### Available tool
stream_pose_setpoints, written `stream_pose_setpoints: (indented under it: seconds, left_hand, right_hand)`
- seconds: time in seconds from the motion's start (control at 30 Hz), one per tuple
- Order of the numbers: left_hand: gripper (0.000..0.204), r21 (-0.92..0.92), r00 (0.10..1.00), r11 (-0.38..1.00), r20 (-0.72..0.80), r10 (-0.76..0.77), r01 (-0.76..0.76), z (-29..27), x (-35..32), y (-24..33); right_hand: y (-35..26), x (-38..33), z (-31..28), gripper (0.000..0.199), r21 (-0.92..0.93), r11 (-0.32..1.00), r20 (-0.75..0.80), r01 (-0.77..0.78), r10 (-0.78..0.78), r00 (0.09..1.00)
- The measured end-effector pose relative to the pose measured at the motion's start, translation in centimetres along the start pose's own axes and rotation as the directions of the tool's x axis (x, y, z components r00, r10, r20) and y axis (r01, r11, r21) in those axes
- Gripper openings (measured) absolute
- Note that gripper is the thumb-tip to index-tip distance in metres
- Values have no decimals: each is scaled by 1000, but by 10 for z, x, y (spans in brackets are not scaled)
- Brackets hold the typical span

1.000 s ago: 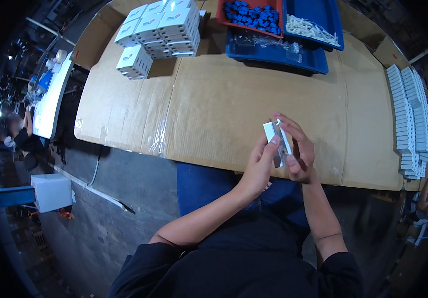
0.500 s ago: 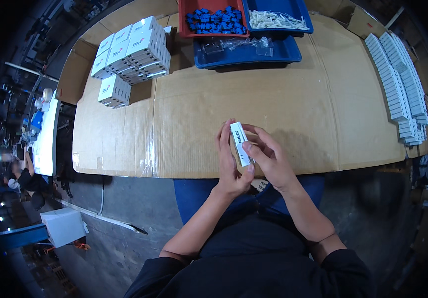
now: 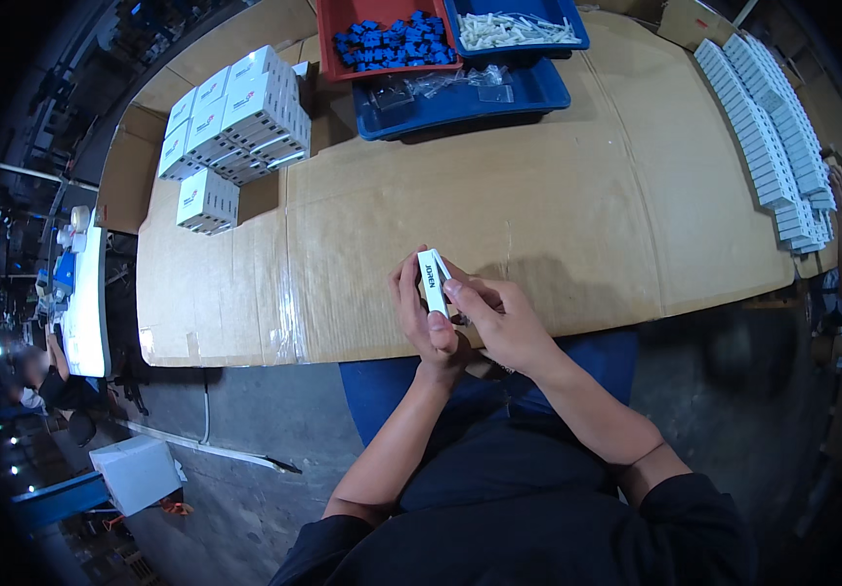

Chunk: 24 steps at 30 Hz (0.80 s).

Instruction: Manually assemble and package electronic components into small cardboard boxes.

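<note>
A small white rectangular plastic case [image 3: 432, 273] with dark lettering on its face is held above the near edge of the cardboard-covered table. My left hand [image 3: 423, 332] is closed around it, with the thumb at its lower end and the fingers along its left side. From the right, my right hand [image 3: 512, 322] grips the case's side, its thumb near the upper right edge. A narrow light strip shows along that edge; I cannot tell whether it is a separate part. The right fingertips are partly hidden behind the case.
Stacked white cases [image 3: 245, 107] stand at the far left, with a smaller block of them [image 3: 208, 202] in front. At the back are a red bin [image 3: 328, 44] of blue parts, a blue bin [image 3: 582, 29] of white pieces and a blue tray [image 3: 372, 127] with clear parts. White cases [image 3: 758, 142] line the right.
The case has turned slightly in my hands, showing more of its right edge. My right thumb has moved up toward its upper end. The whole view has shifted a little.
</note>
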<state>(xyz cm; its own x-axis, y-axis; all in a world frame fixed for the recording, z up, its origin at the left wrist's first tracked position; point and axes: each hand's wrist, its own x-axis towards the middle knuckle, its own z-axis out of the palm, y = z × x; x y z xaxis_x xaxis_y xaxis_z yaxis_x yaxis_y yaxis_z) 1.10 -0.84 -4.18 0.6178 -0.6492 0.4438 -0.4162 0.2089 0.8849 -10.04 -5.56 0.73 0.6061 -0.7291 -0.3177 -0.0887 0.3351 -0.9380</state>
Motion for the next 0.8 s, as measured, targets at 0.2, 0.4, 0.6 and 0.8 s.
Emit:
stream_pose_setpoints:
  seconds: [0.2,0.4,0.6,0.8]
  left_hand:
    - [89,-50,998,996,4,-70,70,3,0,1]
    - [88,-567,869,707,35,-493,424,7,-4,-11]
    - [84,-682,829,539,185,-527,494,8,9,-8]
    - [56,-466,812,674,219,-541,574,5,32,-18]
  right_hand:
    - [-14,5,-12,41,-168,986,105,-18,36,994]
    - [-21,13,-28,46,-62,990,-47,-125,122,991]
    - [-24,20,-59,48,259,949,3,-178,183,983]
    - [24,56,-103,34,-289,940,-323,183,-276,905]
